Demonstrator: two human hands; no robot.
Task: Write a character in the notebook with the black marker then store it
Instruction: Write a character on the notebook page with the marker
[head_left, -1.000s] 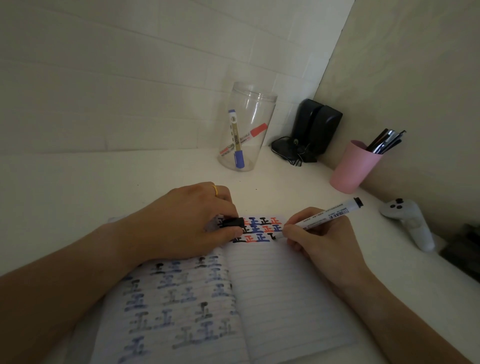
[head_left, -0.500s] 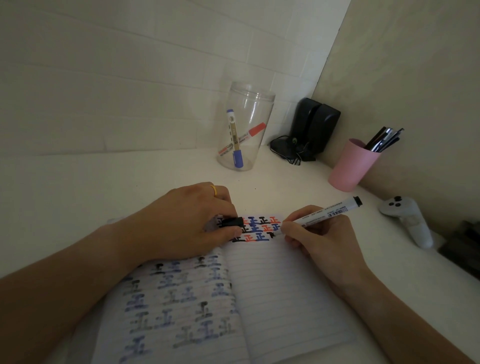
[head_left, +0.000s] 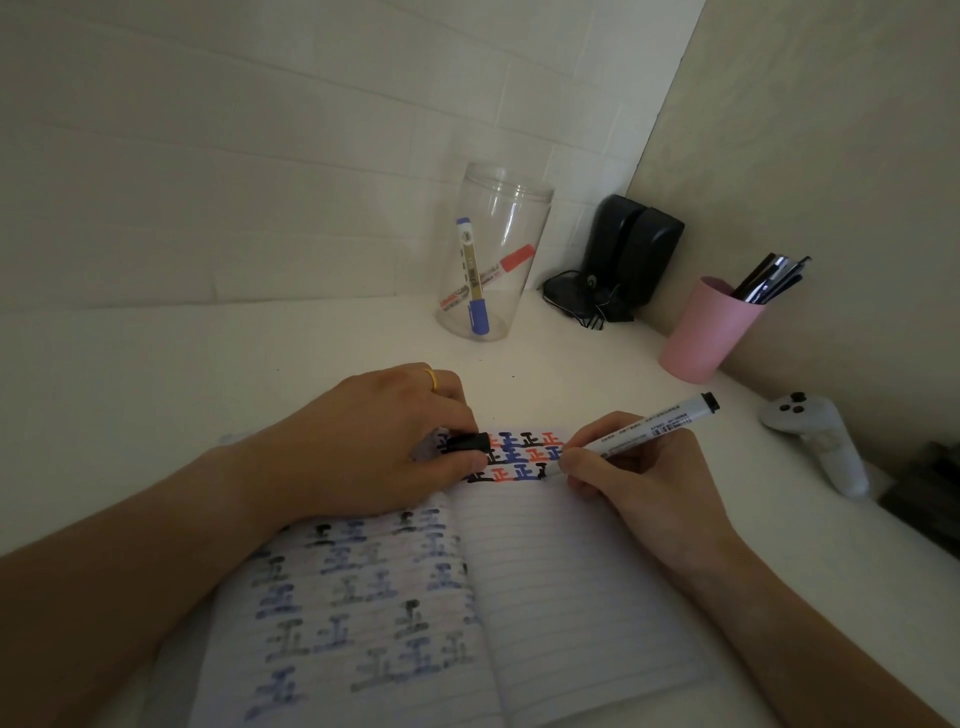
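Note:
An open lined notebook (head_left: 571, 597) lies on the white desk, its left page and the top of its right page filled with black, blue and red characters. My right hand (head_left: 644, 478) holds the black marker (head_left: 660, 423) in a writing grip, its tip touching the right page at the end of the third row. My left hand (head_left: 379, 447) presses on the notebook's top left and pinches the marker's black cap (head_left: 467, 442). A clear jar (head_left: 493, 254) stands at the back with a blue marker (head_left: 472, 275) and a red marker (head_left: 498, 275) inside.
A pink cup (head_left: 706, 332) with dark pens stands at the right by the wall. Black speakers (head_left: 628, 254) with a cable fill the corner. A white controller (head_left: 815, 441) lies at the right, next to a dark object (head_left: 930, 493) at the edge.
My right hand has shifted slightly as the marker tip works on a black stroke at the end of the third row. My left hand has stayed put.

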